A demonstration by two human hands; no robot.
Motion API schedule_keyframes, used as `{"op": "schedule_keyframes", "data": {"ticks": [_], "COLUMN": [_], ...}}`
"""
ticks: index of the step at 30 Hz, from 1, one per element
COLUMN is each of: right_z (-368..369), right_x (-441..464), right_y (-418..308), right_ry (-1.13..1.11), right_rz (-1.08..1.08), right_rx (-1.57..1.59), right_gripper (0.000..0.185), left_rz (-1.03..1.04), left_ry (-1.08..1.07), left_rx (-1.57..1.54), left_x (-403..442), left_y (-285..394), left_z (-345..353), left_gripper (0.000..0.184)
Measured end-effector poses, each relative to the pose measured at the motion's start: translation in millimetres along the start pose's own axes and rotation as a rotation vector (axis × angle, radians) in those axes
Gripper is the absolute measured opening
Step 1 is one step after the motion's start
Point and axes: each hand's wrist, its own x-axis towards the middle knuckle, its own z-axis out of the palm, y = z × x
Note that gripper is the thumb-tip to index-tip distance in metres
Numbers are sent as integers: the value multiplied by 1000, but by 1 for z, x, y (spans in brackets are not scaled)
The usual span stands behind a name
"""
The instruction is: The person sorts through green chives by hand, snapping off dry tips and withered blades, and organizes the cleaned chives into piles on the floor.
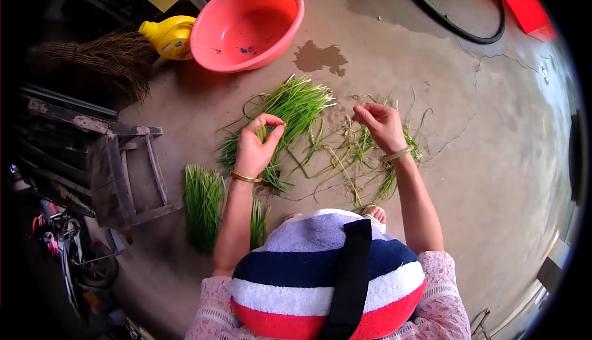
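My left hand [256,147] is closed with thumb and fingers pinched on a few green chive stalks [263,132]. It is over the left edge of a loose pile of chives [302,104] on the concrete floor. To the right, my right hand [383,128] has its thumb and fingertips pressed together; whatever lies between them is too small to make out. Below that hand are scattered yellowish and green scraps of leaf [345,166]. A neat bundle of chives [203,204] lies left of my left forearm, and another bunch [258,221] is partly hidden beside that forearm.
A pink basin [246,25] stands beyond the pile, beside a yellow jug [169,36] and a twig broom [102,59]. On the left is a worn wooden stool [139,173]. A black hose [441,19] and a red box [524,4] are at the far right. A striped cushion [290,269] rests on my lap.
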Motion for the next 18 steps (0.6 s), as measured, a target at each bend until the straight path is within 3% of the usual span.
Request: {"op": "schedule_keyframes", "data": {"ticks": [2, 5, 9, 11, 15, 18], "right_z": [2, 26, 48, 57, 36, 22], "right_x": [-3, -7, -9, -7, 0, 4], "right_y": [7, -2, -25, -19, -16, -7], "right_ry": [111, 6, -180, -270, -28, 18], "right_rz": [-230, -283, -257, -179, -113, -89], "right_rx": [-512, 20, 132, 336, 564, 469], "right_gripper": [15, 22, 22, 17, 10, 12], "left_rz": [47, 32, 100, 153, 120, 158], "left_ry": [83, 26, -63, -77, -74, -14], "left_rx": [-51, 50, 195, 228, 198, 157], "left_x": [1, -3, -7, -7, -8, -7], "left_y": [-6, 8, 18, 16, 4, -2], "left_z": [-3, -2, 6, 6, -4, -14], "left_gripper": [7, 6, 5, 6, 6, 5]}}
